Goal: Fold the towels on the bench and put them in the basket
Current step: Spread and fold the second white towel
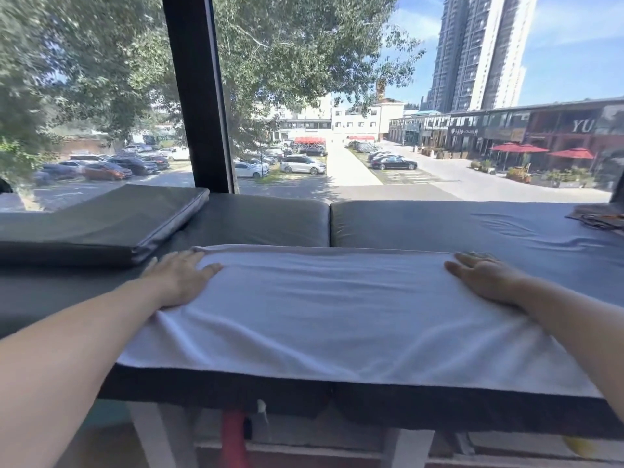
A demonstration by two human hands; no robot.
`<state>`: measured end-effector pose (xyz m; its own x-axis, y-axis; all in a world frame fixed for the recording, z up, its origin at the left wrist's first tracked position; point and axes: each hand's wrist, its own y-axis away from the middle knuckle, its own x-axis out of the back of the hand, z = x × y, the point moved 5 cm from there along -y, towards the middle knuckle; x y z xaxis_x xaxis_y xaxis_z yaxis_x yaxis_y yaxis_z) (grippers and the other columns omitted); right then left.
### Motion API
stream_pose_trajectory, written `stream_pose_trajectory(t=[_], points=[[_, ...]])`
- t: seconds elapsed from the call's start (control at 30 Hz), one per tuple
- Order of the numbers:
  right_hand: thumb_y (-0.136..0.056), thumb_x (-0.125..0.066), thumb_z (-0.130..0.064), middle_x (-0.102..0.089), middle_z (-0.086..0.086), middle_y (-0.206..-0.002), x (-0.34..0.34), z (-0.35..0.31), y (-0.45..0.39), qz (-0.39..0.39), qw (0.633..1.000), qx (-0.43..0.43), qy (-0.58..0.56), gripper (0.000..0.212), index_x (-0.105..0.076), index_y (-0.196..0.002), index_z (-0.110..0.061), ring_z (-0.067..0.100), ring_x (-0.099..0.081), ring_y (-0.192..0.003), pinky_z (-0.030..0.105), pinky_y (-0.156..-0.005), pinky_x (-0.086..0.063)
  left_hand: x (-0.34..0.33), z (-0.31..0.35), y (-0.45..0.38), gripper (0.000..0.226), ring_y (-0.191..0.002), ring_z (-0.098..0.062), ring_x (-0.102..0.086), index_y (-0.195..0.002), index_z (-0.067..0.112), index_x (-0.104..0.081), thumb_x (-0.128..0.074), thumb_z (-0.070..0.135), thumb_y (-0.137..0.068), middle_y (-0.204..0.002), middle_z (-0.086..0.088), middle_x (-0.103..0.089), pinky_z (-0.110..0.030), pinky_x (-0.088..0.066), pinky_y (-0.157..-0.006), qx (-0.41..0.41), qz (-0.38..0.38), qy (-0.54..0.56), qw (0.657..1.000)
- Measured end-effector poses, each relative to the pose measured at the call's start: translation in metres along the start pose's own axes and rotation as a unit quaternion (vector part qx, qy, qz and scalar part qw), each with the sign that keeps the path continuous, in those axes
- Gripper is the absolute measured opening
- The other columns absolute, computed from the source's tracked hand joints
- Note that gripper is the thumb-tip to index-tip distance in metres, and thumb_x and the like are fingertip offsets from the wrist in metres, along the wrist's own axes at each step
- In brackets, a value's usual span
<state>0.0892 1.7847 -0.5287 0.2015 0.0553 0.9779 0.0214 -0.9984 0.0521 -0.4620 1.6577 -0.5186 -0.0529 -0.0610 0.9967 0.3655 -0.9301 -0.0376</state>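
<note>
A white towel [337, 315] lies spread flat across the grey cushioned bench [439, 228], reaching from the bench's front edge about halfway back. My left hand [179, 280] rests flat, palm down, on the towel's far left corner. My right hand [486, 276] lies flat, fingers together, on the far right corner. Neither hand grips the cloth. No basket is in view.
A spare grey cushion [101, 224] lies stacked on the bench at the left. Some dark folded cloth [597, 216] sits at the far right edge. A black window post [199, 96] rises behind the bench. Something red [233, 437] stands under the bench.
</note>
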Motion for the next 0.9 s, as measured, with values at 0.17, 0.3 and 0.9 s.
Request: stream_pose_trajectory(t=[0.17,0.3,0.9], points=[[-0.097,-0.026,-0.072,-0.008,-0.005,-0.170,-0.002,-0.004,-0.003,-0.002,1.000,0.001,0.004,0.077,-0.017,-0.161,-0.032,0.020,-0.005,-0.157,0.041,-0.126,-0.003,0.012,0.023,-0.004,0.076,-0.148,-0.034,-0.024,-0.155,0.035,-0.034,-0.023,0.077,-0.093,-0.161,-0.010,-0.029,-0.044,-0.018,-0.120,0.061,0.026,-0.033,0.997],[-0.096,-0.023,-0.074,-0.004,-0.008,-0.170,-0.006,-0.003,-0.008,0.003,1.000,-0.009,0.009,0.077,-0.013,-0.161,-0.034,0.019,-0.001,-0.157,0.041,-0.125,0.000,0.008,0.038,-0.004,0.075,-0.136,-0.030,-0.044,-0.137,0.019,-0.059,-0.027,0.067,-0.090,-0.141,-0.010,-0.057,-0.046,-0.033,-0.115,-0.067,0.218,0.004,0.974],[-0.085,-0.079,-0.028,-0.068,0.005,-0.125,0.035,0.025,0.026,0.136,0.967,0.002,-0.213,0.038,-0.071,-0.122,-0.023,0.025,-0.063,-0.113,0.029,-0.090,-0.044,0.049,0.082,0.067,0.029,-0.128,-0.024,-0.055,-0.120,0.021,-0.069,-0.064,0.034,-0.095,-0.130,0.000,-0.067,-0.039,-0.040,-0.107,-0.180,0.268,0.223,0.920]])
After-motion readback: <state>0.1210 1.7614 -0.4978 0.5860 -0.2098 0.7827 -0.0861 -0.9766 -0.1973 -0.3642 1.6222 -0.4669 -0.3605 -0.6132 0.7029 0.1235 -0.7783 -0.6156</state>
